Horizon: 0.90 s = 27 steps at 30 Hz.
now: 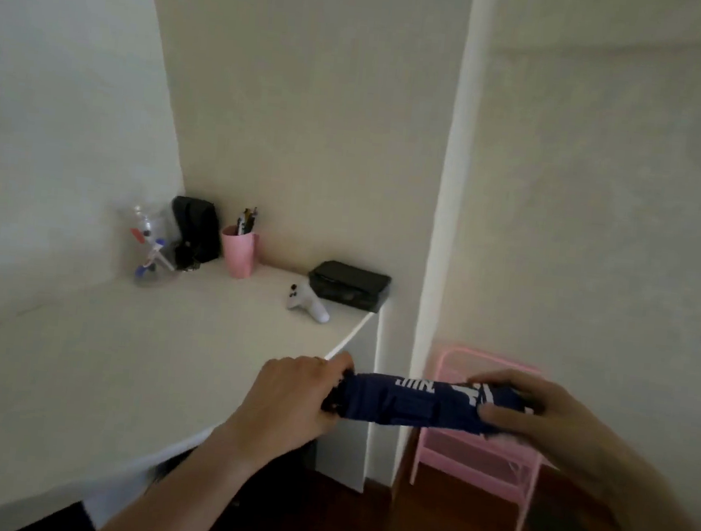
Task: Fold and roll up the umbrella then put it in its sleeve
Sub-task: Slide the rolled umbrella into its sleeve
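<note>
Both hands hold the blue umbrella (pixel 417 402) past the desk's (pixel 126 355) right edge — left hand (pixel 297 397) closed on one end, right hand (pixel 540 412) pinching the other. It looks light, soft and slippery — best squeezed around the middle.

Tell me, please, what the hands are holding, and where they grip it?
Rolled navy umbrella, held level: left hand on its left end, right hand around its right end.

We look forward and down from a single wide-angle camera worn on the head, facing a room corner. Our left hand (pixel 298 393) and right hand (pixel 540 412) sit close, low in the frame; the white desk (pixel 118 350) stretches away to the left, the pink rack (pixel 489 454) stands right against the wall.
</note>
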### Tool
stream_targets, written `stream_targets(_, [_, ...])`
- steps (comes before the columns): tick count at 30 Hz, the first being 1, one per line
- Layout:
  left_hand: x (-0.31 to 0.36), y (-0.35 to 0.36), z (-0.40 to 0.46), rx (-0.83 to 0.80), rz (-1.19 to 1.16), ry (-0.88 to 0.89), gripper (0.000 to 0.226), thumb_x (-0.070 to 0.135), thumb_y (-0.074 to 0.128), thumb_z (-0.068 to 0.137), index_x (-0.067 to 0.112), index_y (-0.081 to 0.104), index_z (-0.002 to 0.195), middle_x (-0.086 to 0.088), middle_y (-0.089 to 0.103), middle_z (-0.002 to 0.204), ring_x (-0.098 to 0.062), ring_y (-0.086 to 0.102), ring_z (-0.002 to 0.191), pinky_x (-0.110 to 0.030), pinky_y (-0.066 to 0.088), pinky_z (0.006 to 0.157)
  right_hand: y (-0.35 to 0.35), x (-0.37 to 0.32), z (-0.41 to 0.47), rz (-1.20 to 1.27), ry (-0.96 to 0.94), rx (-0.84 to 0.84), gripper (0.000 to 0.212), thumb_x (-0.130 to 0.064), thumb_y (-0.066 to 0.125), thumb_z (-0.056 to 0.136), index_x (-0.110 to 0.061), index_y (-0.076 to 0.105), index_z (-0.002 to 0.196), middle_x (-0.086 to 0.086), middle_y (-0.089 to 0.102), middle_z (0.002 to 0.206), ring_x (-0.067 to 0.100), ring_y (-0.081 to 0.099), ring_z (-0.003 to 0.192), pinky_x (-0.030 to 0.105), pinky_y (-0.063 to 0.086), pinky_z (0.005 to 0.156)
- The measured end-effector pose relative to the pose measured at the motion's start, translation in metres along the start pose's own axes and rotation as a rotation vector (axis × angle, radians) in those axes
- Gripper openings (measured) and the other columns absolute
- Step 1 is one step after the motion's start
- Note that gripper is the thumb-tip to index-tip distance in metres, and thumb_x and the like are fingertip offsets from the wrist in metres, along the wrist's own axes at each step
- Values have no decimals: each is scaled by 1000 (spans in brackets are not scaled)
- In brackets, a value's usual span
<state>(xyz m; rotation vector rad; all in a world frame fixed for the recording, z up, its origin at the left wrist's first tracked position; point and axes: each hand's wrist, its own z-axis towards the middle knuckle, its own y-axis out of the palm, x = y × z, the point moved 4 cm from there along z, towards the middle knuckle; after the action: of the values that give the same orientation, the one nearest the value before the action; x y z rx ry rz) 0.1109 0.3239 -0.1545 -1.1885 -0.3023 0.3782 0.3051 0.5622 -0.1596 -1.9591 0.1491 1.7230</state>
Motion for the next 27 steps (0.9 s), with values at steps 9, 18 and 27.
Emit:
stream_targets(9, [75, 205, 174, -574, -582, -24, 38, 28, 61, 93, 33, 46, 127, 10, 64, 110, -7, 63, 97, -25, 53, 85, -120, 177, 80, -22, 339, 221, 46, -5, 85, 72, -22, 67, 111, 1, 66, 112, 18, 66, 98, 25, 54, 71])
stream_targets(18, [85, 459, 344, -405, -182, 135, 40, 25, 57, 96, 25, 44, 134, -2, 65, 119, -23, 62, 103, -35, 47, 86, -184, 365, 263, -351, 378, 477, 45, -20, 84, 75, -33, 58, 108, -15, 63, 98, 11, 65, 96, 26, 51, 78])
stream_targets(27, [80, 645, 426, -445, -97, 178, 41, 13, 60, 92, 17, 44, 130, -8, 63, 116, -26, 61, 100, -34, 48, 77, -214, 512, 390, -680, 380, 405, 37, -23, 76, 85, -25, 56, 116, 0, 62, 115, 14, 63, 95, 33, 57, 88])
